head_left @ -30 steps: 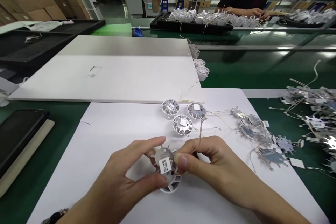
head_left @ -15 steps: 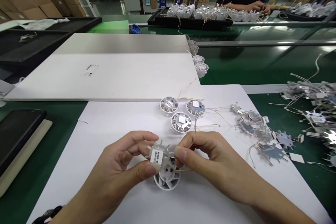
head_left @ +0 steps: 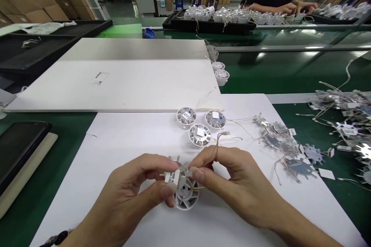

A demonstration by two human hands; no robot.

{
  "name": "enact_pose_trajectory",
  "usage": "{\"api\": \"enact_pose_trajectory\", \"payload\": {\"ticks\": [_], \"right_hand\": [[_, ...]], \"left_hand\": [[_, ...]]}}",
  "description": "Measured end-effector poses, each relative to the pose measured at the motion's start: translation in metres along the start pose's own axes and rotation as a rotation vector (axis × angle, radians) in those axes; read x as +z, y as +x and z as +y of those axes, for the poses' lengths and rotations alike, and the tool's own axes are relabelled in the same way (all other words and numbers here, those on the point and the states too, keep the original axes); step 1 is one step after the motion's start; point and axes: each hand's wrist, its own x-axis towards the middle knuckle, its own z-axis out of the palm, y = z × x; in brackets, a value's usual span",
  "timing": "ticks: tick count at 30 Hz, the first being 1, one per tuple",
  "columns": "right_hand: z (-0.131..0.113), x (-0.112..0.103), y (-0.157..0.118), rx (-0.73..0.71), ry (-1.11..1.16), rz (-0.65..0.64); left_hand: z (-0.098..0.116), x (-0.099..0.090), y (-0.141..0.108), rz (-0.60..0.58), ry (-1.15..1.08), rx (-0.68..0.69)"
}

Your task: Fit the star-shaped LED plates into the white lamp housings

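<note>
My left hand (head_left: 136,193) pinches a silvery star-shaped metal plate (head_left: 182,176) by its white labelled block, between thumb and forefinger. The plate is tilted over a round white finned housing (head_left: 188,203) on the white sheet. At the plate's right edge, the thumb and forefinger of my right hand (head_left: 237,185) are closed on thin wires (head_left: 216,149), which rise to a small white connector (head_left: 225,134). A yellowish wire (head_left: 198,188) runs from the housing's centre under my right hand. My fingers hide part of the plate.
Several finned housings with plates (head_left: 199,135) stand just beyond my hands. Loose star plates (head_left: 301,166) lie on the right. A white board (head_left: 139,81) spans the back left; a black phone-like slab (head_left: 23,150) is at left. A co-worker's hands (head_left: 301,7) are behind a parts tray (head_left: 208,27).
The plate has tipped and come lower over the housing. My left fingers have shifted right around its block. The connector now shows above my right hand. The co-worker's hands have moved right.
</note>
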Motion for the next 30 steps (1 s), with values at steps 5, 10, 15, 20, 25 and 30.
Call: {"api": "enact_pose_trajectory", "payload": {"ticks": [5, 10, 15, 20, 25, 30], "right_hand": [[0.002, 0.002, 0.002, 0.117, 0.081, -0.016], [0.001, 0.001, 0.001, 0.141, 0.158, -0.040], [0.000, 0.003, 0.000, -0.018, -0.013, 0.031], [0.012, 0.003, 0.002, -0.633, -0.310, 0.074], [0.027, -0.002, -0.003, -0.879, -0.697, 0.186], [0.033, -0.006, -0.016, -1.054, -0.955, 0.200]], "left_hand": [[-0.006, -0.009, 0.009, -0.140, -0.044, 0.024], [-0.005, -0.012, 0.018, -0.372, -0.284, 0.006], [-0.006, -0.009, 0.017, -0.373, -0.384, -0.083], [-0.007, -0.009, 0.020, -0.422, -0.412, -0.083], [-0.002, -0.009, 0.021, -0.457, -0.441, -0.142], [0.001, -0.010, 0.020, -0.509, -0.443, -0.164]]}}
